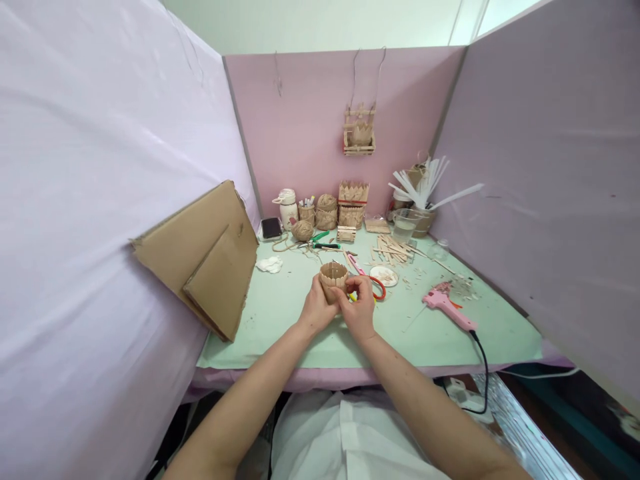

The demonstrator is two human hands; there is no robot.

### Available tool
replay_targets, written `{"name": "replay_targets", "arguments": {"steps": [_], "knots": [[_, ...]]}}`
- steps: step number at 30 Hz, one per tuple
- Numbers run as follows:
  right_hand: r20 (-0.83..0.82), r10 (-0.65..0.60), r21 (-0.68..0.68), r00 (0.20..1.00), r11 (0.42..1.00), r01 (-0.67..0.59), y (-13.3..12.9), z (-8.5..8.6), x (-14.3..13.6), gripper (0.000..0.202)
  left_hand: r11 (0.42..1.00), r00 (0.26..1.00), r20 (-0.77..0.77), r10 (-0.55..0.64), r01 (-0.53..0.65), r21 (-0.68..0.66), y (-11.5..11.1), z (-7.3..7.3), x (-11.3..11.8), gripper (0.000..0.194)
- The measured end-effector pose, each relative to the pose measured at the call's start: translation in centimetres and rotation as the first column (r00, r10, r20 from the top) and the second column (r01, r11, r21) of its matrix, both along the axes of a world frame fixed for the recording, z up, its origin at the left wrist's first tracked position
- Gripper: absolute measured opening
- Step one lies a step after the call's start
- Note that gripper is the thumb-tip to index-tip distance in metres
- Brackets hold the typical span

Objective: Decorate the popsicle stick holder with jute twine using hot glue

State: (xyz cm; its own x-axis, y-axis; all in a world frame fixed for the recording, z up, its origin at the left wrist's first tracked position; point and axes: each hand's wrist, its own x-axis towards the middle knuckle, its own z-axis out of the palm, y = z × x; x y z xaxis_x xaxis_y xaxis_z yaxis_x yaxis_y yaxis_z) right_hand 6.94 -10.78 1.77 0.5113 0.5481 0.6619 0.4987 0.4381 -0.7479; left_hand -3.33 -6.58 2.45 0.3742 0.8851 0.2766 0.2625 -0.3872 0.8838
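Observation:
A small round cardboard cup (333,272) with a scalloped row of wooden pieces round its rim is held up above the table's near middle. My left hand (318,305) wraps its left side and underside. With thumb and fingers pinched, my right hand (359,308) presses at the cup's right side; whether a small piece is between those fingertips is hidden. Just behind the right hand lie red-handled scissors (380,288), partly covered. Beside them is a round white lid (384,275) with small scraps on it.
A pink glue gun (450,309) with a black cord lies at right. Wooden sticks (393,249), a clear cup (404,227) and pliers (320,237) are farther back. Cardboard sheets (210,260) lean at left. Twine balls (303,231) and a white bottle (288,210) line the back.

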Motion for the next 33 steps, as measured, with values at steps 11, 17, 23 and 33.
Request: {"name": "replay_targets", "arguments": {"steps": [11,17,23,33], "knots": [[-0.276,0.105,-0.027,0.955,0.993,-0.117,0.7,-0.4,1.4,0.029,0.942,0.905,0.318,-0.283,0.325,-0.087,1.3,0.0,-0.8,0.04],[-0.335,0.143,-0.039,0.931,0.985,-0.166,0.6,-0.4,1.3,0.032,0.968,0.941,0.273,-0.201,0.233,-0.092,1.3,0.0,-0.5,0.038],[-0.307,0.203,-0.025,0.93,0.975,-0.222,0.2,-0.2,1.0,0.029,0.982,0.949,0.288,-0.126,0.161,-0.1,1.3,0.2,-0.5,0.035],[-0.328,0.221,0.053,0.919,0.975,-0.215,0.1,-0.4,1.0,0.026,0.915,0.856,0.516,0.022,0.19,-0.355,1.4,0.7,-0.1,0.038]]}}
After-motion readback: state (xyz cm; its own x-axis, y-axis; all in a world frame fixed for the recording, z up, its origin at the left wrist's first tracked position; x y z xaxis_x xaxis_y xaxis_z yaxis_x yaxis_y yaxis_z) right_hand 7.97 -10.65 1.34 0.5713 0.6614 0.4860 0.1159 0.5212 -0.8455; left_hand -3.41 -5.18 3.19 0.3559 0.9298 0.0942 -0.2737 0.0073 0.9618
